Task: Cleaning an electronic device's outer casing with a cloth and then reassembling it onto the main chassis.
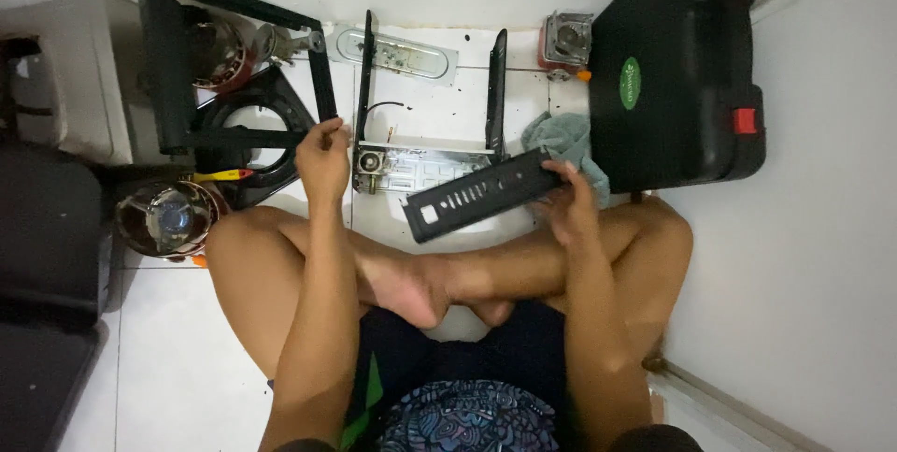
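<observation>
I sit cross-legged on a white tiled floor. My right hand grips one end of a long black metal panel with slots, held tilted above my legs. My left hand is raised with fingers pinched together beside the left upright of an open black stove frame; whether it holds a small part I cannot tell. The frame's base carries a silvery valve assembly right next to that hand.
A black stove top and pan support lie at the left, with a yellow-handled tool and a round burner. A black carry case stands at the right, a grey-green cloth beside it. A small metal part sits behind.
</observation>
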